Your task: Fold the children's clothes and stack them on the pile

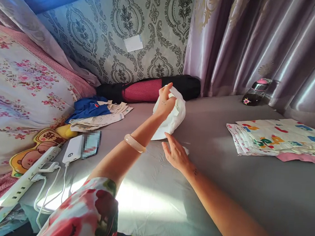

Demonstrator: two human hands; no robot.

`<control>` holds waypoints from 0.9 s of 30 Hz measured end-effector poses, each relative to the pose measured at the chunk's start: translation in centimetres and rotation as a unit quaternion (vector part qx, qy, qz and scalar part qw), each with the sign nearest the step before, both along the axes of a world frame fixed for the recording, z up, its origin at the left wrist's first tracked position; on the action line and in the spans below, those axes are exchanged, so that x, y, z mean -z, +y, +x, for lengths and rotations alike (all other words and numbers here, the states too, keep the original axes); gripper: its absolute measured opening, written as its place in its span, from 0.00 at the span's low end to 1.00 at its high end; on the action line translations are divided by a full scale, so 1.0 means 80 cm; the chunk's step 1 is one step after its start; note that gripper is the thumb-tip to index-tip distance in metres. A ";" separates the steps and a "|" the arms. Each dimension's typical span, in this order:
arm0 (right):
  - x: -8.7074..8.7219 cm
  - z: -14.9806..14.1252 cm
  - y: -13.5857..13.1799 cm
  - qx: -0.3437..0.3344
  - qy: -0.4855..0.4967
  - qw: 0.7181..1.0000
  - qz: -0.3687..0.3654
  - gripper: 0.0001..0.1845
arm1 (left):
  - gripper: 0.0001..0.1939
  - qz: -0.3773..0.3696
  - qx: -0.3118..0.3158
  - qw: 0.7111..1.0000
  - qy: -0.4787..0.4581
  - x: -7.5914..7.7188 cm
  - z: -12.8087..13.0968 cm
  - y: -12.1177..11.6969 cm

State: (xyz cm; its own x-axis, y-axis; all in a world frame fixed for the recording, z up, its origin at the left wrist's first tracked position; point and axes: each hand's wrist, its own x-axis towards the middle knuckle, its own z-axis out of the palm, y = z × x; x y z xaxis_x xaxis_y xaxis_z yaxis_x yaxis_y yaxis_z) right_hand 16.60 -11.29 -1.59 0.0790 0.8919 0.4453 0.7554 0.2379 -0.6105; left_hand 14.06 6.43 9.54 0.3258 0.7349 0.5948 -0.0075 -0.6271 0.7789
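Note:
My left hand (166, 102) reaches out ahead with its fingers closed on a white diaper-like piece (177, 121). This piece is soft and curved, with a paler flap near its middle, and it hangs down to the bed. Lower and to the right, my right hand (175, 153) is open, thumb and fingers apart, palm down just above the grey sheet (205, 166). Its fingertips are by the white piece's lower edge; I cannot tell whether they touch. A small white bit shows beside the right hand.
Folded printed cloths (277, 134) lie at right, below a dark bottle (255, 92). Folded clothes (97, 114), a phone (91, 144), a white power bank (73, 149) and a power strip (28, 176) with cables lie at left. A black-and-red roll (143, 89) lies along the wall.

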 end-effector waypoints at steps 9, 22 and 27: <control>-0.036 0.063 0.026 0.094 0.238 0.965 0.049 0.20 | 0.21 0.140 -0.203 0.955 0.166 -0.020 -0.128 0.000; -0.121 0.121 0.005 0.079 0.384 0.918 -0.055 0.23 | 0.11 -0.002 -0.113 0.982 0.153 -0.036 -0.179 -0.041; -0.125 0.148 -0.003 0.040 0.410 0.897 -0.160 0.19 | 0.14 -0.246 0.061 0.963 0.091 -0.027 -0.179 -0.052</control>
